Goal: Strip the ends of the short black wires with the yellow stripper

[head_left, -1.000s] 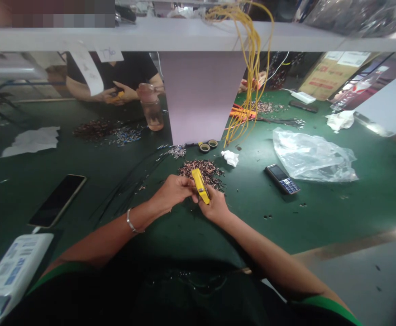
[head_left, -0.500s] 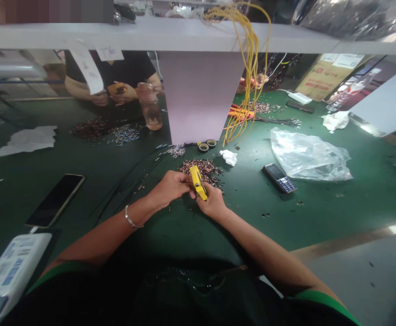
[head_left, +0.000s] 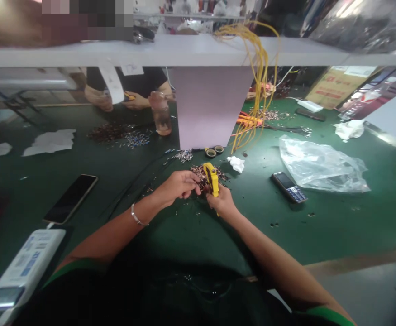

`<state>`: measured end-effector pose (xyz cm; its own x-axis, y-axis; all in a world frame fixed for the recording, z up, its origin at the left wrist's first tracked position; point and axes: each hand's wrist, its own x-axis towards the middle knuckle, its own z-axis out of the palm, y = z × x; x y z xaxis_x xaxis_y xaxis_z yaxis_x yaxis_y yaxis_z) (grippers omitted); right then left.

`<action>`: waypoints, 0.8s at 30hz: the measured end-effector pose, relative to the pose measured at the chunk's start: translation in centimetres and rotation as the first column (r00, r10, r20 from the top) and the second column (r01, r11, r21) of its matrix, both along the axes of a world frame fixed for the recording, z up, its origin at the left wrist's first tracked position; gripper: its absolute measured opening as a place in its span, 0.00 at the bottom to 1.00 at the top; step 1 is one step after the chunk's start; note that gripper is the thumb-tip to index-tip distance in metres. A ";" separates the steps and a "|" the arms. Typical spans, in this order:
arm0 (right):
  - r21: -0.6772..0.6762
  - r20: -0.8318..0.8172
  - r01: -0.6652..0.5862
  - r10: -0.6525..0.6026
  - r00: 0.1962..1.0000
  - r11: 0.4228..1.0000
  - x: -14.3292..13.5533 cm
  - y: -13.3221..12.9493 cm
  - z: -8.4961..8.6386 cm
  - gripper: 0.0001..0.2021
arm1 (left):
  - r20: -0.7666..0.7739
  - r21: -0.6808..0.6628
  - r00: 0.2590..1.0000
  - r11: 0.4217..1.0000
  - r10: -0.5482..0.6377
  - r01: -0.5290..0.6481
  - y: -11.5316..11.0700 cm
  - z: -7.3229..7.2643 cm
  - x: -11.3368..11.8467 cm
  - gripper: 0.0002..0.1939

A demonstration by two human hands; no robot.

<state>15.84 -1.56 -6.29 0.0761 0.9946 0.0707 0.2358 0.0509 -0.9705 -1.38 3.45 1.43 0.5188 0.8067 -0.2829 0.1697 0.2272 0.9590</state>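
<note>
My right hand (head_left: pixel 222 200) is closed around a yellow hand tool (head_left: pixel 212 179), whose head points away from me. My left hand (head_left: pixel 183 184) is at the near left edge of a pile of small copper-coloured pieces (head_left: pixel 198 172). Its fingers are bent together at the pile, and anything between the fingertips is too small to make out. A gap separates this hand from the tool. Behind the pile lie small silvery pieces (head_left: pixel 183 156), two dark rings (head_left: pixel 214 151) and a crumpled white tissue (head_left: pixel 236 164).
A smartphone (head_left: pixel 71 199) and white power bank (head_left: pixel 31 258) lie left; a keypad phone (head_left: pixel 289 187) and plastic bag (head_left: pixel 323 165) lie right. Yellow wires (head_left: pixel 260 81) hang from the shelf (head_left: pixel 191 54). Across the table, a person's hands (head_left: pixel 135 101) hold a tool.
My left hand has come away from the yellow tool and moved to the pile. The tool has turned more upright in my right hand. The whole view has shifted.
</note>
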 end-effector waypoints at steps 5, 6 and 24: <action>-0.106 -0.138 -0.087 0.071 0.988 0.991 0.6 0.1 0.5 0.12 | 0.033 -0.001 0.999 1.000 0.031 -0.031 0.4 -0.2 -0.3 0.06; -0.132 -0.183 -0.102 0.077 0.980 0.986 0.8 0.1 0.5 0.14 | 0.035 0.003 0.999 0.999 0.042 -0.042 0.5 -0.2 -0.4 0.05; -0.202 -0.446 -0.292 0.177 0.877 0.935 2.8 0.5 0.7 0.21 | 0.022 0.062 0.996 0.995 0.083 -0.084 0.6 -0.7 -0.3 0.08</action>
